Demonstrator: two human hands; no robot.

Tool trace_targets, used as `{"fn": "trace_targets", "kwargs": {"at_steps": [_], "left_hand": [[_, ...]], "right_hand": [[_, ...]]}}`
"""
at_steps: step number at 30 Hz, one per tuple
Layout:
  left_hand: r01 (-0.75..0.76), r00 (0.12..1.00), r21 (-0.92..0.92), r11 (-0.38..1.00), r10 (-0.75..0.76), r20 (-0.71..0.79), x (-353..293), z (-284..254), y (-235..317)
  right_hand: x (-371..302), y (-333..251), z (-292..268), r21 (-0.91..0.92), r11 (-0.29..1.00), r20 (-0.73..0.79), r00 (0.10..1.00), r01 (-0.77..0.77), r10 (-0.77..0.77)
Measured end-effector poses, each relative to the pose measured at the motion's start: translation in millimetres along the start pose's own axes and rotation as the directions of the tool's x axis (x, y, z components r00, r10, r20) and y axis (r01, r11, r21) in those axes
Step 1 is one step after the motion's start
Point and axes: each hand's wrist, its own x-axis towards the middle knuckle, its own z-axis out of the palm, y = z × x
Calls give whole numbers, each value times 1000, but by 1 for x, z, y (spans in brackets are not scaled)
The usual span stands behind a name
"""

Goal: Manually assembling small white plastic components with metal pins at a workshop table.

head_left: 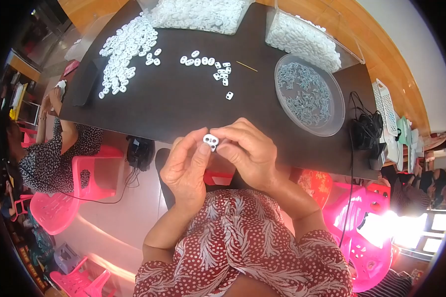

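Observation:
Just over the near edge of the table, my left hand [186, 168] pinches a small white plastic piece with dark round holes [211, 139] between thumb and fingers. My right hand [252, 151] closes on the same piece from the other side, fingertips pressed to it. A second small white part may sit below it, but the fingers partly cover that spot. Beyond the hands, one small squarish white piece [229, 95] lies alone. Farther off are a cluster of similar squarish pieces [223, 73] and a short row of white oval pieces [197, 62].
A spread of white oval pieces [121, 57] covers the table's far left. Two clear bins, one at the back [228, 30] and one at back right [272, 37], hold white pieces. A round tub [338, 101] holds small screws. Black cables [366, 121] lie right; another person [54, 156] sits left.

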Motion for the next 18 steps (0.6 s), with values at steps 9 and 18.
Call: {"fn": "trace_targets", "kwargs": {"at_steps": [9,18], "left_hand": [[-43,999,55,998,43,-1,-2,2,1],[-22,999,110,994,25,-32,-2,-1,-1]], "right_hand": [[-3,-5,5,131,967,-78,970,-218,230],[-3,-10,4,85,955,-33,957,-283,287]]}}
